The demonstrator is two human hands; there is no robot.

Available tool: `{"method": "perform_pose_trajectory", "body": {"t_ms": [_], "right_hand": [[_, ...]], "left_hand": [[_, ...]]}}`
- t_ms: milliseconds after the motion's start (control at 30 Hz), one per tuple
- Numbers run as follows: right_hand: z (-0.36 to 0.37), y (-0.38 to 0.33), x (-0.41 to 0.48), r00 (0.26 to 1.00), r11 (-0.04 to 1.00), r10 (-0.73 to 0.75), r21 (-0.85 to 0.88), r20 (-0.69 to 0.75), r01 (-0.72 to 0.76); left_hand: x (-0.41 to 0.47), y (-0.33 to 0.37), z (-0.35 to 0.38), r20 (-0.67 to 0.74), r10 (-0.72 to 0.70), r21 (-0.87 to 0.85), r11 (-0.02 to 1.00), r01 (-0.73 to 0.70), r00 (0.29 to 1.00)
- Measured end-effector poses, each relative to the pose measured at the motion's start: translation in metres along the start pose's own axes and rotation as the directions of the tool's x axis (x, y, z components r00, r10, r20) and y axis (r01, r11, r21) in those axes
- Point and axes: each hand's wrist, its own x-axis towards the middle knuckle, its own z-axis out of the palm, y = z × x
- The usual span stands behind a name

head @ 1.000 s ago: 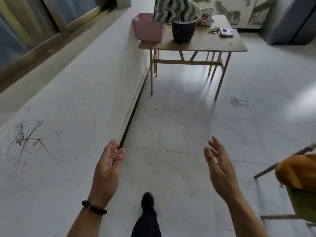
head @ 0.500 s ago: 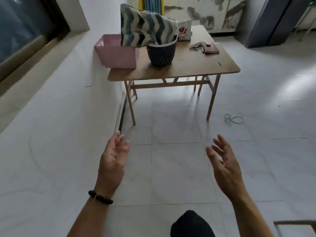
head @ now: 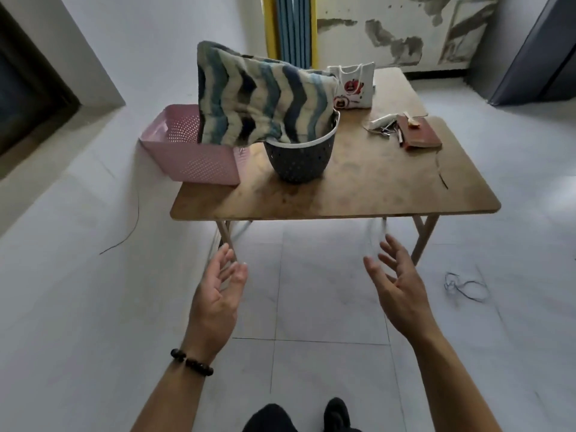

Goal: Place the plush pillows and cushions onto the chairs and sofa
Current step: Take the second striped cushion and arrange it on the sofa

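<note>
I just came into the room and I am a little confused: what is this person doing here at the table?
A person stands facing a wooden table with the left hand and the right hand held out in front, both open and holding nothing. On the table, a striped cushion sits with one end in a dark basket and leans over a pink basket. Neither hand touches the cushion yet. No chair or sofa is in view.

The wooden table (head: 374,188) ahead of me carries: pink perforated basket (head: 193,157) at its left edge; dark round basket (head: 299,160) just beside it; white printed bag (head: 352,85) at the rear; red-brown notebook (head: 419,135) and small metal items (head: 385,124) at the right.
</note>
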Motion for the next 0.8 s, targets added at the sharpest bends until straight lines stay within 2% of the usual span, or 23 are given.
{"method": "perform_pose_trajectory", "body": {"t_ms": [233, 367, 500, 633, 700, 800], "right_hand": [[0.063, -0.020, 0.185, 0.989, 0.996, -0.081, -0.036, 0.124, 0.086], [0.105, -0.021, 0.288, 0.985, 0.992, -0.085, -0.075, 0.150, 0.097], [0.141, -0.051, 0.400, 0.987, 0.993, -0.092, -0.060, 0.128, 0.100], [0.168, -0.084, 0.495, 0.972, 0.959, -0.216, -0.164, 0.096, 0.229], [0.176, -0.098, 0.532, 0.952, 0.920, -0.297, -0.245, 0.071, 0.306], [0.188, -0.118, 0.584, 0.915, 0.851, -0.394, -0.342, 0.086, 0.399]], "left_hand": [[0.164, -0.002, 0.027, -0.065, -0.074, -0.043, 0.997, 0.071, 0.995], [0.282, -0.020, 0.049, 0.026, -0.148, -0.048, 0.988, 0.149, 0.989], [0.397, -0.019, 0.062, 0.131, -0.267, -0.035, 0.961, 0.273, 0.955], [0.488, -0.011, 0.077, 0.147, -0.407, -0.110, 0.899, 0.424, 0.902], [0.512, -0.013, 0.089, 0.154, -0.453, -0.169, 0.864, 0.475, 0.878], [0.527, -0.024, 0.102, 0.086, -0.519, -0.246, 0.816, 0.523, 0.850]]}}
